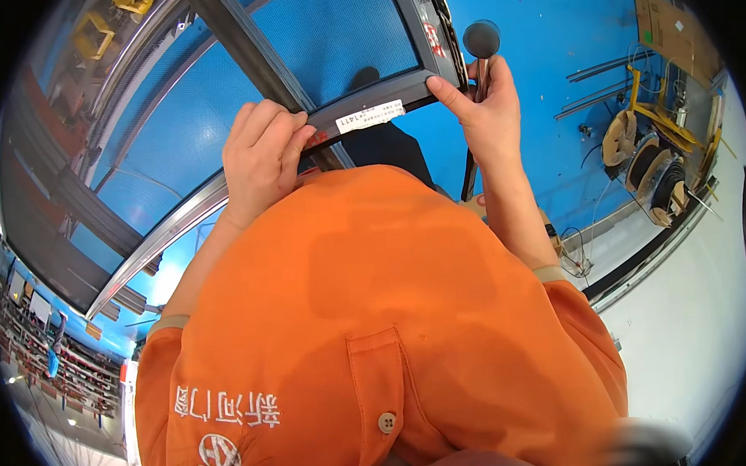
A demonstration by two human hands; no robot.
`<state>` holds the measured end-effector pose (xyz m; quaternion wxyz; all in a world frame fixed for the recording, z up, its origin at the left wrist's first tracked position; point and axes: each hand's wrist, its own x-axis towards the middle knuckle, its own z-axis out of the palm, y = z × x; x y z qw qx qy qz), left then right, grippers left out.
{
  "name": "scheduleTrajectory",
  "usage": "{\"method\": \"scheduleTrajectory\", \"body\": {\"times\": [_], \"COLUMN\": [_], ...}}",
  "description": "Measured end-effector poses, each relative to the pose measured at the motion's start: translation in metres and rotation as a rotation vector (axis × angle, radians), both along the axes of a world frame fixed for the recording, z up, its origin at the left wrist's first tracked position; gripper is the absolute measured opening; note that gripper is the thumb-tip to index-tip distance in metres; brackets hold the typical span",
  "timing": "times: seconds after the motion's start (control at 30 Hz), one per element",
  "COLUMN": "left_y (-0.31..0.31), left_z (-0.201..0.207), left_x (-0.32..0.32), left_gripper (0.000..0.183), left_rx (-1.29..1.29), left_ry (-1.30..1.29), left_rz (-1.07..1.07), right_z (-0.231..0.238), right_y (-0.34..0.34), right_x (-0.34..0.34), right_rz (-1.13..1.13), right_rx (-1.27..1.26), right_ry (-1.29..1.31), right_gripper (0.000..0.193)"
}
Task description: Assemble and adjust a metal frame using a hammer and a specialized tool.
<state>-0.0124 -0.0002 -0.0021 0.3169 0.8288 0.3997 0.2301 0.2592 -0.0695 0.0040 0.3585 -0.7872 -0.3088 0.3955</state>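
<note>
My left hand (261, 154) curls over the near rail of a dark window frame (415, 88), which stretches out before me above a blue floor (561, 162). A white label (370, 116) sits mid-rail. At the right corner, my right hand (491, 111) presses its thumb on the frame, apparently gripping an upright mallet (482, 39); the fingers are partly hidden. Farther right stand cable reels (643, 168).

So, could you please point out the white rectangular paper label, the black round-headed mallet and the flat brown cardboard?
White rectangular paper label (370, 116): head view, middle of its face.
Black round-headed mallet (482, 39): head view, on its round head.
Flat brown cardboard (671, 47): head view, on its broad face.
</note>
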Motion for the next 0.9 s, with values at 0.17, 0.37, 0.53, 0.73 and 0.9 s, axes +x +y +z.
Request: {"method": "scheduleTrajectory", "body": {"times": [0.17, 0.37, 0.53, 0.73, 0.9], "left_y": [-0.001, -0.005, -0.012, -0.021, -0.023], "left_z": [-0.001, -0.001, 0.004, 0.004, 0.000], "left_x": [0.003, 0.006, 0.011, 0.008, 0.005], "left_gripper": [0.009, 0.013, 0.026, 0.045, 0.050], "left_rx": [0.025, 0.040, 0.161, 0.322, 0.380], "left_ry": [-0.003, 0.031, 0.041, 0.233, 0.315], "left_rz": [-0.013, -0.014, -0.061, -0.205, -0.236], "right_z": [0.002, 0.001, 0.000, -0.001, -0.005], "right_y": [0.003, 0.005, 0.006, 0.006, 0.001], "right_x": [0.002, 0.004, 0.005, 0.002, 0.004], "right_rz": [0.042, -0.026, -0.069, -0.065, -0.033], "right_rx": [0.008, -0.017, -0.048, 0.004, 0.018], "right_ry": [-0.025, 0.072, 0.151, 0.153, 0.106], "right_gripper": [0.045, 0.042, 0.040, 0.039, 0.033]}}
